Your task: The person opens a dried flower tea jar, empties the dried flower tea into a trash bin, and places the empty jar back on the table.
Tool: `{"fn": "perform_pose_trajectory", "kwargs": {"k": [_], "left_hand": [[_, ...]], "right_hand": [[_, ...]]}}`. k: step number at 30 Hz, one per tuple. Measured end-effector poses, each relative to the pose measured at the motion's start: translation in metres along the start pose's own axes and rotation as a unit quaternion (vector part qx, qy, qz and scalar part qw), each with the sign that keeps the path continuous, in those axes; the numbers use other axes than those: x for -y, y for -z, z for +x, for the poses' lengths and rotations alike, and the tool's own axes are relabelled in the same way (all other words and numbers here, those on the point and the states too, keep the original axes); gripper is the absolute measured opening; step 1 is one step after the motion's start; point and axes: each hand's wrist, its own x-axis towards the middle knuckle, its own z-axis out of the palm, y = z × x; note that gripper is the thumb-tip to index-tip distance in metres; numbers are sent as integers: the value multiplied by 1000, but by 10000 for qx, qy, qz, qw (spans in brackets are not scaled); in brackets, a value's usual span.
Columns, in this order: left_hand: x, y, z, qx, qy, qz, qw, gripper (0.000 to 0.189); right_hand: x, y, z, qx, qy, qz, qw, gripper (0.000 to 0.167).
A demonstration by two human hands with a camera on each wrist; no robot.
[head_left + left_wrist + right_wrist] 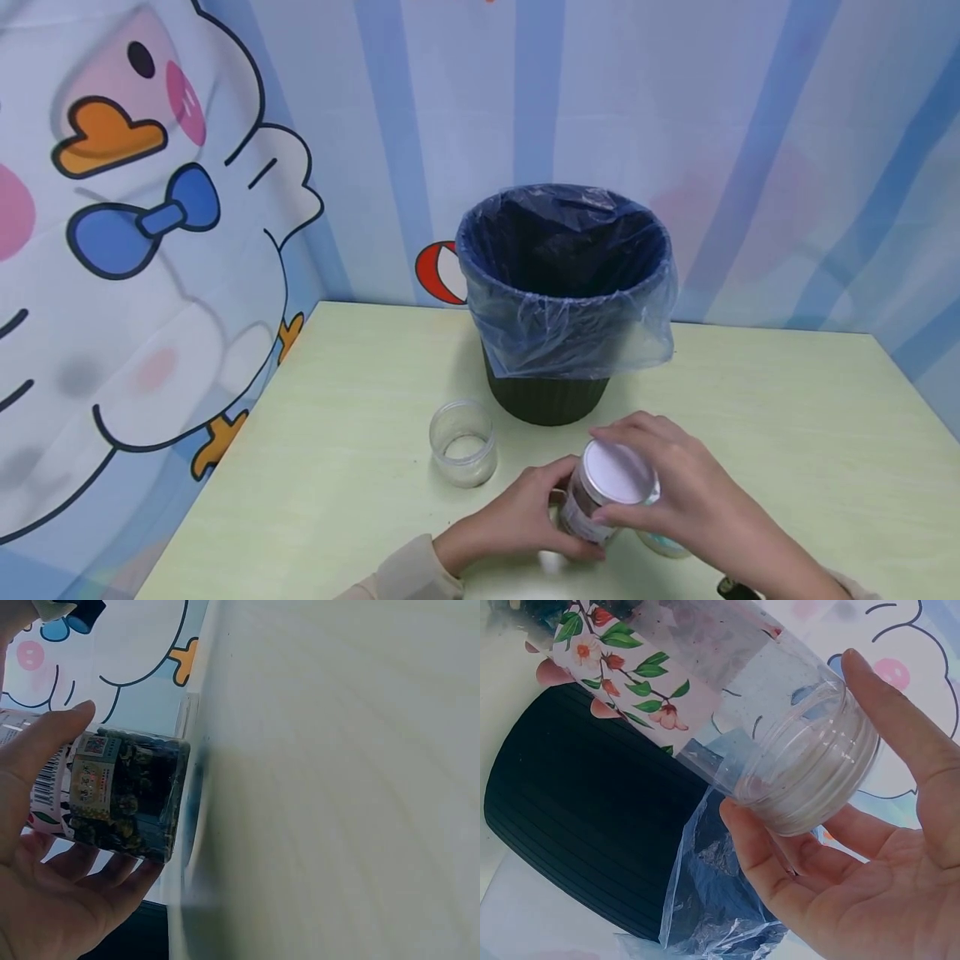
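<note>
On the jar, a barcode is printed on the floral label and a square code on the small sticker, whose characters are too blurred to be read.

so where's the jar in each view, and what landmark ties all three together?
Head: jar below and right of centre, between left hand and right hand.
Left wrist: jar at left, mid-height.
Right wrist: jar slants from top left towards centre.
Shared: white cartoon bird on the backdrop.
</note>
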Motion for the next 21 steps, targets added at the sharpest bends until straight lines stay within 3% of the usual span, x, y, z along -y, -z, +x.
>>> {"fn": "perform_pose_trajectory", "kwargs": {"k": [7,16,21], "left_hand": [[-2,2,-1,-32,-71,181,9998,67],[-12,9,-2,-32,-280,435,9987,67],[-16,13,-4,3,-199,460,9987,70]], "right_hand": [[0,3,-1,-192,166,58,9997,66],[3,17,-3,-61,-240,296,9993,66],[5,22,-4,-59,-263,411,9988,63]]}}
